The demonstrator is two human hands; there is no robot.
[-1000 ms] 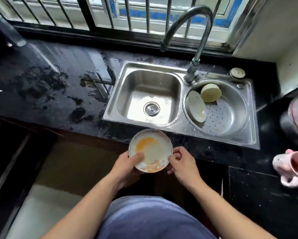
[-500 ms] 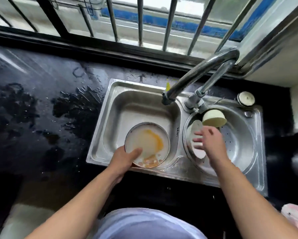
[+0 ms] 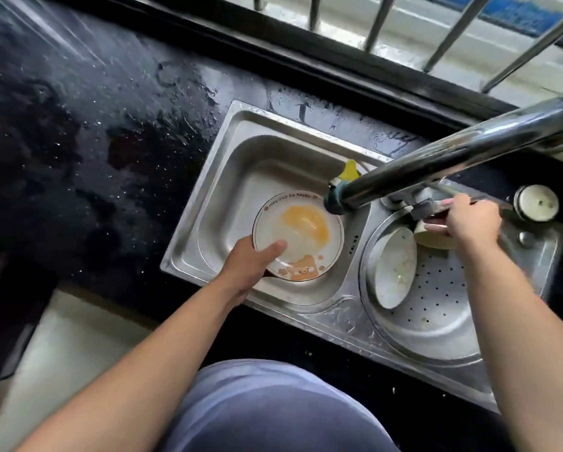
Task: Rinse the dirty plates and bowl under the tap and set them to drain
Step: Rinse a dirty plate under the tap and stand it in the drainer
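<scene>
The left hand (image 3: 247, 265) is gripping the orange-stained plate (image 3: 298, 236) over the left sink basin (image 3: 228, 197), thumb lying on its face. The right hand (image 3: 466, 220) is closing on the tap lever (image 3: 428, 207), its forearm crossing above the bowl (image 3: 435, 238) and another plate (image 3: 394, 267) leaning in the perforated drain basin (image 3: 436, 305), while the spout (image 3: 436, 164) is hanging over the wet black desk (image 3: 94, 125).

A round white ceramic plate with a gold rim, bear print and orange-yellow smear (image 3: 301, 234) is held tilted, face up, over the left basin, close below the chrome tap spout (image 3: 335, 199). A plain white plate with small food specks (image 3: 394, 267) is leaned on edge against the left wall of the round perforated drainer basin. A cream bowl (image 3: 435, 238), tipped, lies at that basin's far edge, partly hidden.
</scene>
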